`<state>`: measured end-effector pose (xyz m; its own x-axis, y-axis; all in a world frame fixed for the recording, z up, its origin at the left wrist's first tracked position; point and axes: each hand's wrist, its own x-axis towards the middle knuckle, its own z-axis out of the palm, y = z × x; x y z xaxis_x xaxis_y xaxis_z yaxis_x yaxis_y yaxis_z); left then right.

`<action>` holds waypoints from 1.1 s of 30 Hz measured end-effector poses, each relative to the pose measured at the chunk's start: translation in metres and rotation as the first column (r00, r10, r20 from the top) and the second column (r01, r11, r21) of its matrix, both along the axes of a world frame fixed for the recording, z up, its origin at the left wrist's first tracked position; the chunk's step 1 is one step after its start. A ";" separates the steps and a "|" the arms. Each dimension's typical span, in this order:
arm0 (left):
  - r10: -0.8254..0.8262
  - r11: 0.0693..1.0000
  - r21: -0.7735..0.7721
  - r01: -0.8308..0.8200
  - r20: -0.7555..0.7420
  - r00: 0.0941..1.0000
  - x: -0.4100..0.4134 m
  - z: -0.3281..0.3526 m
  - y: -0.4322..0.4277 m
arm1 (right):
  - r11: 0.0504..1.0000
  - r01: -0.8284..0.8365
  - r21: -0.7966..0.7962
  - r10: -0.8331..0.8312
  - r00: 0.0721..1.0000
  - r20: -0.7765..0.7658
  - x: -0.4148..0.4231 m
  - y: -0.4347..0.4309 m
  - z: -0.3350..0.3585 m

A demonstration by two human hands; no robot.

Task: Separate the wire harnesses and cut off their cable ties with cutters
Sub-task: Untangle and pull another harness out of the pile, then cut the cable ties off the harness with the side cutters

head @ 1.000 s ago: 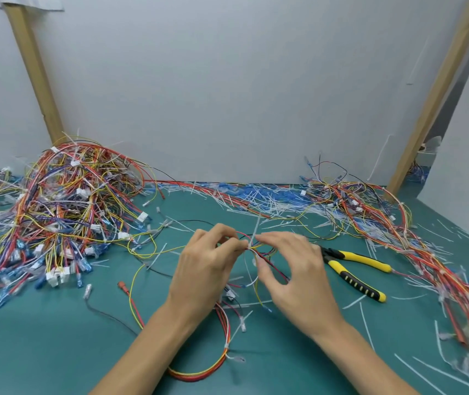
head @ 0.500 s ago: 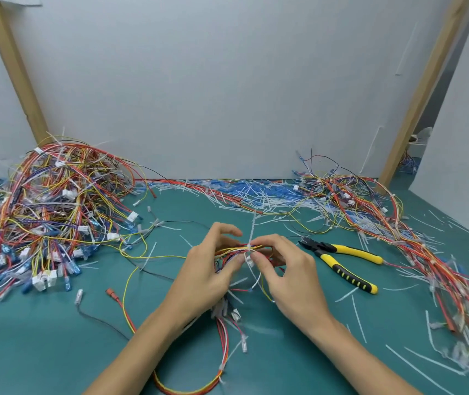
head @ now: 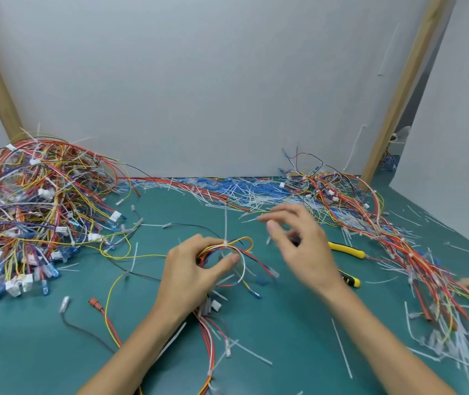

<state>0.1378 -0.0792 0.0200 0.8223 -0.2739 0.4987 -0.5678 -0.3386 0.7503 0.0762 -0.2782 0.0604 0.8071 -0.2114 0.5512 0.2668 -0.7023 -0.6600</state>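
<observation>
Of the person I can see only two arms, from the fingertips down to the lower edge of the view. The left hand [head: 196, 269] is bare, with slim, long fingers and a short, cleanly cut nail on the thumb. The right hand [head: 304, 252] is bare also; it looks blurred, so its nails are not clear to me. The left forearm [head: 142, 346] and the right forearm [head: 384, 343] are slim and uncovered along all the length that shows, wrists included.
</observation>
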 end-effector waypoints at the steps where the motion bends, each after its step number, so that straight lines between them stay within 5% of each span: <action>1: 0.015 1.000 0.004 -0.015 0.011 1.000 0.003 -0.001 0.002 | 0.999 0.044 0.002 -0.043 0.999 -0.025 0.000 -0.014 0.009; 3: 0.019 1.000 0.023 -0.019 0.001 1.000 0.009 -0.001 0.005 | 0.962 0.176 -0.211 -0.223 0.948 -0.228 0.001 -0.045 0.019; 5: -0.006 0.998 0.062 0.007 -0.011 1.000 0.017 0.001 0.005 | 0.781 0.193 -0.595 -0.520 0.729 -0.446 -0.002 -0.071 0.012; 8: -0.052 0.993 0.104 0.053 -0.008 0.999 0.022 0.000 0.004 | 0.679 0.075 -0.730 -0.667 0.478 -0.571 -0.006 -0.087 -0.011; 11: -0.066 0.993 0.099 0.065 0.003 0.998 0.024 -0.002 0.006 | 0.648 0.125 -0.751 -0.678 0.544 -0.494 -0.006 -0.091 -0.028; 15: -0.073 0.993 0.089 0.072 0.013 0.997 0.025 -0.002 0.007 | 0.454 0.129 -0.882 -0.714 0.644 -0.274 -0.009 -0.082 -0.035; 18: -0.068 0.994 0.083 0.064 0.047 0.997 0.022 -0.002 0.008 | 0.441 0.120 -0.889 -0.677 0.695 -0.242 -0.012 -0.071 -0.034; 21: -0.042 0.994 0.100 0.035 0.071 0.997 0.019 0.000 0.011 | 0.529 0.232 -0.816 -0.584 0.797 -0.152 -0.013 -0.069 -0.031; 25: -0.014 0.993 0.116 0.003 0.096 0.995 0.016 0.003 0.012 | 0.881 0.279 -0.382 -0.332 0.940 -0.076 -0.025 -0.063 -0.016; 29: 0.003 0.992 0.128 -0.016 0.103 0.995 0.013 0.005 0.010 | 0.936 0.172 -0.306 -0.190 0.981 -0.030 -0.032 -0.040 -0.008; 33: 0.007 0.990 0.141 -0.026 0.131 0.991 0.005 0.005 0.004 | 0.901 0.130 -0.414 -0.175 0.982 -0.072 -0.036 -0.023 -0.013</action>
<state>0.1430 -0.0755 0.0247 0.7581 -0.3367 0.5584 -0.6507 -0.4465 0.6142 0.0406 -0.3016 0.0470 0.8407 -0.1124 0.5298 0.0801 -0.9417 -0.3269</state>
